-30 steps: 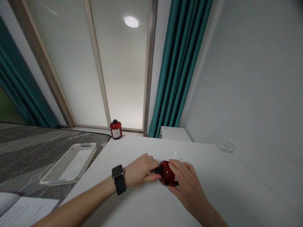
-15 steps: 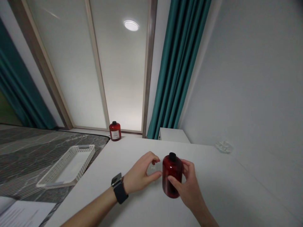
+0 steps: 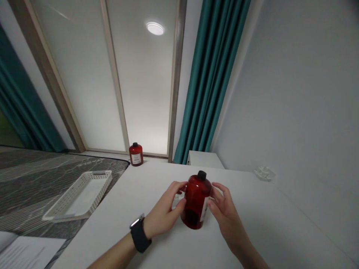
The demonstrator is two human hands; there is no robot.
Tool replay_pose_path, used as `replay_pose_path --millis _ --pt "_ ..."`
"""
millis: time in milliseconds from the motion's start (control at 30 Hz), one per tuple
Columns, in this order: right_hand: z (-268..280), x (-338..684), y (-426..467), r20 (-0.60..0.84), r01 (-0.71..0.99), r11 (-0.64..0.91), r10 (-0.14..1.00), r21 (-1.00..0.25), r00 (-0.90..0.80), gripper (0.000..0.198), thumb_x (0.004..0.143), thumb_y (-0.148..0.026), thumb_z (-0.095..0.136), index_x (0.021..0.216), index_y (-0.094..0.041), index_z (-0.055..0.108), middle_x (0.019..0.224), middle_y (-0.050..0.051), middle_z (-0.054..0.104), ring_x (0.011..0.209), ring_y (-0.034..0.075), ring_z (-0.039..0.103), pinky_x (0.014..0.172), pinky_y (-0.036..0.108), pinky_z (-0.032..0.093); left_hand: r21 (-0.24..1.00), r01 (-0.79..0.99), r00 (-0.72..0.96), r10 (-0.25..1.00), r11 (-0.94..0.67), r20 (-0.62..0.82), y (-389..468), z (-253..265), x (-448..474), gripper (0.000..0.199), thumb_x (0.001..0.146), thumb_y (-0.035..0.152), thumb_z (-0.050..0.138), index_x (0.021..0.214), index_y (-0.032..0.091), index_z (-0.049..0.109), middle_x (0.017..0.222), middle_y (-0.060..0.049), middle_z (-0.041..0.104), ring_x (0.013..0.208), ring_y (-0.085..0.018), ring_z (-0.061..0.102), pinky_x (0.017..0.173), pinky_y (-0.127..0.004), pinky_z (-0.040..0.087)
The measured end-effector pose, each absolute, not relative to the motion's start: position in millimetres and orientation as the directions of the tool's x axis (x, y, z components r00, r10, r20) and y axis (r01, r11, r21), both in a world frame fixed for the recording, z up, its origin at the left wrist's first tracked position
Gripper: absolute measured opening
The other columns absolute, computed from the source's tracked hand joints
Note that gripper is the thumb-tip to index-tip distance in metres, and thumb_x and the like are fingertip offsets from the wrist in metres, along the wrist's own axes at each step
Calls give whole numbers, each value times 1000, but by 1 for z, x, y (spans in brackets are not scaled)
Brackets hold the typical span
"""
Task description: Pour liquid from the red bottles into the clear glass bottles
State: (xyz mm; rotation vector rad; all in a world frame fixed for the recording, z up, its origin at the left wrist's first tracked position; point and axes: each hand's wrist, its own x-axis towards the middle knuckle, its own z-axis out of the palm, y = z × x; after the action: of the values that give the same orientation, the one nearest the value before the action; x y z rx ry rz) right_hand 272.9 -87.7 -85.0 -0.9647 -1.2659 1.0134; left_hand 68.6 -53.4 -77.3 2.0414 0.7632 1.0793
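Now the dark red bottle (image 3: 194,196) sits between your two hands, black cap (image 3: 202,174) up and its body leaning slightly. Half a second ago your right hand had hold of it and your left was apart from it; since then the bottle has shifted toward your left hand and turned, so its white label (image 3: 205,209) has come into view on the right side.

For the handling, that seems to mean the weight is now shared or passed leftward. Your left hand (image 3: 161,216) is curved, thumb and fingers closed about the bottle's left side. Your right hand (image 3: 226,213) is half open on its other side, thumb at the label's edge — whether it still bears on the bottle, you cannot tell from this view. Nor does it show clearly whether the base rests on the white table (image 3: 269,231) or is just above it.

Behind your left hand, just left of the bottle, is a clear item (image 3: 176,200), mostly hidden. A second red bottle (image 3: 136,155) stands beyond and to the left of the held one; the perforated white basket (image 3: 63,217) lies well to its left.
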Motion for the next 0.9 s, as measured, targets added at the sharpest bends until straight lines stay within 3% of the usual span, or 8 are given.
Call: replay_pose_path --millis 100,233,400,567,900 --pt "-81 272 -84 199 -74 197 980 -978 -17 54 85 -40 66 130 -30 38 127 10 63 99 23 67 86 41 53 824 191 483 782 -533 394 -54 -76 67 43 89 24 58 130 20 48 120 -9 58 108 -26 54 99 -44 42" --pt "-77 266 -79 219 -4 219 975 -976 -32 54 77 -36 72 123 -28 45 127 10 60 108 26 62 85 39 51 883 169 484 817 -437 312 -54 -77 70 60 78 32 74 131 18 48 122 -11 60 103 -27 56 96 -45 44" --pt "-62 264 -79 180 -83 170 975 -982 -132 39 84 -40 67 114 -29 46 118 6 66 104 24 64 87 39 50 938 10 520 803 -346 290 -48 -76 70 54 84 37 70 129 16 53 118 -11 64 103 -26 58 96 -43 44" --pt "-56 262 -73 115 -97 104 986 -990 -124 44 82 -47 68 115 -29 47 109 5 70 97 24 66 83 39 50 964 -133 546 795 -229 264 -45 -81 69 58 88 44 67 136 18 47 126 -13 61 108 -26 59 96 -45 46" --pt "-50 250 -63 122 -41 119 989 -992 -84 44 79 -52 69 109 -27 48 104 4 71 92 23 64 81 38 50 965 -177 495 830 -191 255 -47 -80 65 59 85 46 71 132 17 47 124 -14 61 110 -28 60 96 -46 48"
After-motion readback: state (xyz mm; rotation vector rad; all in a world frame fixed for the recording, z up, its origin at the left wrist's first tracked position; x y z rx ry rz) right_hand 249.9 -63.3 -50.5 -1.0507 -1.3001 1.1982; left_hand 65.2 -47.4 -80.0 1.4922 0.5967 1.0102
